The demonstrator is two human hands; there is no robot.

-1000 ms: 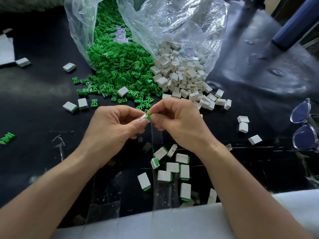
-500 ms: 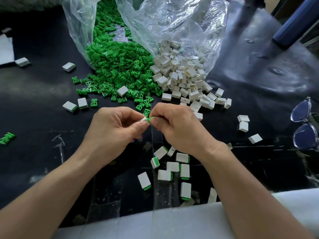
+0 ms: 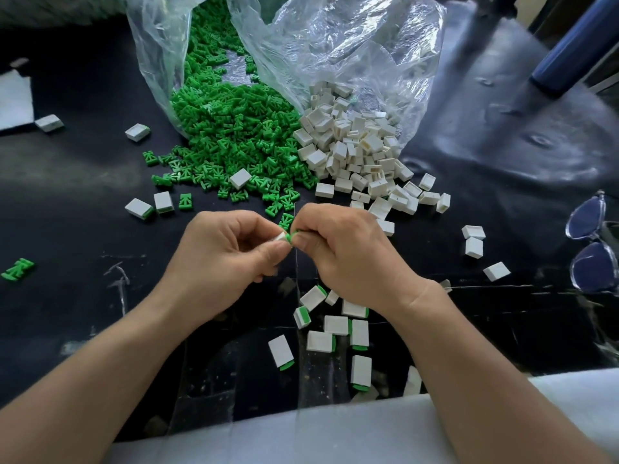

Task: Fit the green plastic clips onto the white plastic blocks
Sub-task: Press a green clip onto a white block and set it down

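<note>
While the left hand (image 3: 227, 259) pinches a white block (image 3: 280, 236), right hand (image 3: 341, 252) fingers (image 3: 303, 242) pinch a green clip (image 3: 290, 236).

2 hands show, the left hand (image 3: 221, 259) and the right hand (image 3: 348, 259), both bare. Bare skin runs back along the left forearm (image 3: 100, 373) and the right forearm (image 3: 469, 363) to the near corners. Knuckle ridges and a wrist crease mark the right hand. A pale grey-white sheet (image 3: 335, 437) spans the near edge between the arms; whether it is clothing cannot be told.
</note>
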